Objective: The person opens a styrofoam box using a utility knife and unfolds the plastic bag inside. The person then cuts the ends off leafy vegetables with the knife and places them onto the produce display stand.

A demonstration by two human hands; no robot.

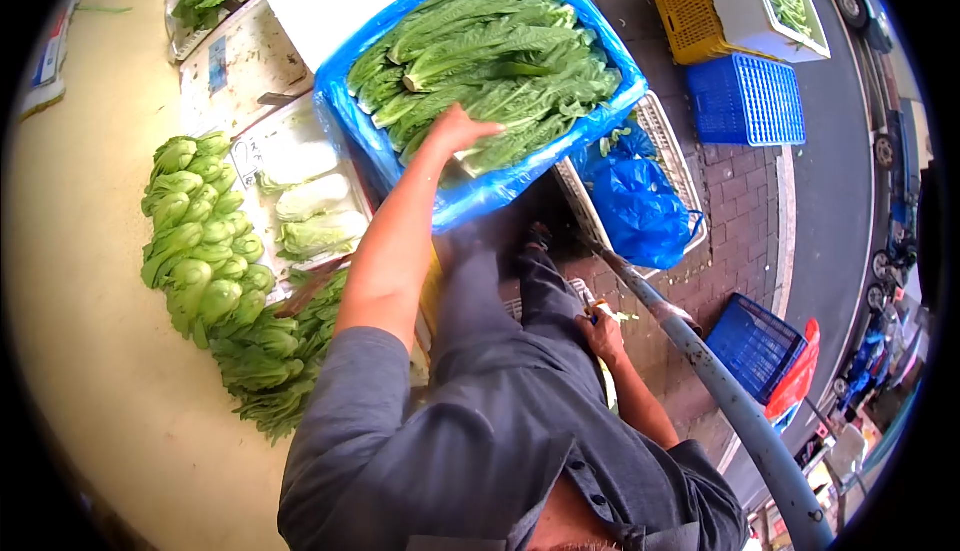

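My left hand (462, 133) reaches onto romaine lettuce (500, 46) heaped in a box lined with blue plastic (480, 201). One finger or the thumb points right, and the other fingertips are partly lost among the leaves. It touches the near edge of the heap without a clear grip on any head. Low beside my right thigh, my right hand (603, 334) is closed around a small object with orange and dark parts, whose kind I cannot make out. A pale green scrap shows close to those fingers.
Green bok choy (205, 241) and wrapped pale cabbages (320, 216) lie to the left. A blue bag (640, 201) sits in a white crate (690, 171). A grey metal pole (730, 381) slants past my right side. Blue (745, 101) and yellow crates (690, 16) stand near the road.
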